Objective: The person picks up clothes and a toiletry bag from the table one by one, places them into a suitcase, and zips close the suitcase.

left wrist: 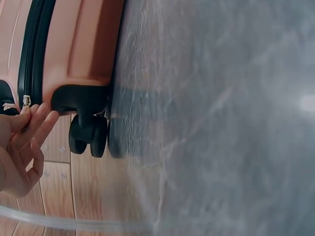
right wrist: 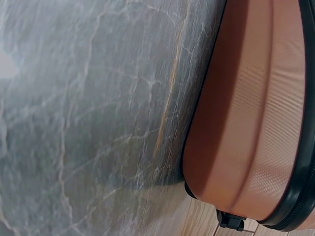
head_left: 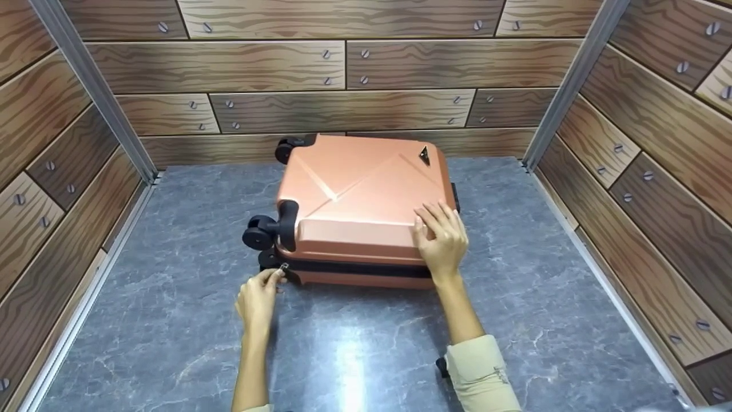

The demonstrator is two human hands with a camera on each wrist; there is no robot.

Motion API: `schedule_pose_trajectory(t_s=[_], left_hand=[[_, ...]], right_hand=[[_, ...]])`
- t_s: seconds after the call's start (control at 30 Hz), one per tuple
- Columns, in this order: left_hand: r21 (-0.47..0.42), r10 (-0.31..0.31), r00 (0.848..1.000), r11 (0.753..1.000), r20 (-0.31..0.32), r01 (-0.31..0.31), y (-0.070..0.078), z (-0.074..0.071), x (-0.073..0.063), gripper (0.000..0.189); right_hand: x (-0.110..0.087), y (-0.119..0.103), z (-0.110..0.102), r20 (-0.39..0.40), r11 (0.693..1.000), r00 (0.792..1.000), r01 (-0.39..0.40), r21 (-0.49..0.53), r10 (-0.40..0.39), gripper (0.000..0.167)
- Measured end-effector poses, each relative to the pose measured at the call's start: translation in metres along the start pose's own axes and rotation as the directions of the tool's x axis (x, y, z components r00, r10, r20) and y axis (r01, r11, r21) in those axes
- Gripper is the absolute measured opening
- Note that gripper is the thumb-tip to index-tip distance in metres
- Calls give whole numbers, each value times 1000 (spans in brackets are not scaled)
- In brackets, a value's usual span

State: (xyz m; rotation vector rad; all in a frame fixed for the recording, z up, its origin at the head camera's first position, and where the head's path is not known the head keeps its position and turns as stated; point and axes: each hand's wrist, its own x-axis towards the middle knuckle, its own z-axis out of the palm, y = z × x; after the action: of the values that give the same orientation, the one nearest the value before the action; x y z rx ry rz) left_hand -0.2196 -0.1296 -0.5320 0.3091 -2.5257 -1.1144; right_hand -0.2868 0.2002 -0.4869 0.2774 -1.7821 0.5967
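A rose-gold hard-shell suitcase (head_left: 366,183) lies flat on the floor, its black wheels (head_left: 260,232) toward the left. Along its near side runs a black zipper (head_left: 360,268). At the near left corner my left hand (head_left: 257,297) pinches the metal zipper pull (left wrist: 26,100) between thumb and index finger, the other fingers loosely bent. My right hand (head_left: 443,243) rests on the top shell near the front right corner, fingers spread over the edge. Only the suitcase side shows in the right wrist view; the right hand is outside it.
Wood-patterned panels (head_left: 343,66) wall in the back and both sides, with metal strips (head_left: 552,86) at the corners. The grey marbled floor (head_left: 200,343) reflects a bright light. A small black object (head_left: 442,366) shows beside the right sleeve.
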Motion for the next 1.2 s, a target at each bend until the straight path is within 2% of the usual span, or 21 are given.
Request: schedule_pose_trajectory(t_s=[0.33,0.63,1.0,1.2], left_hand=[[-27,-54,999,998,11,54,0,0,4,21],[-56,-82,997,995,-10,82,-2,2,5,20],[-72,-39,999,997,-24,37,2,7,4,20],[-105,-24,1000,994,12,25,1,8,-1,18]], right_hand=[[0,1,-3,-10,1000,1000,-3,0,3,21],[0,2,0,-10,1000,1000,3,-3,-4,22],[1,-1,1,-11,998,999,-38,41,39,19],[0,-3,3,-31,998,998,-52,47,54,20]])
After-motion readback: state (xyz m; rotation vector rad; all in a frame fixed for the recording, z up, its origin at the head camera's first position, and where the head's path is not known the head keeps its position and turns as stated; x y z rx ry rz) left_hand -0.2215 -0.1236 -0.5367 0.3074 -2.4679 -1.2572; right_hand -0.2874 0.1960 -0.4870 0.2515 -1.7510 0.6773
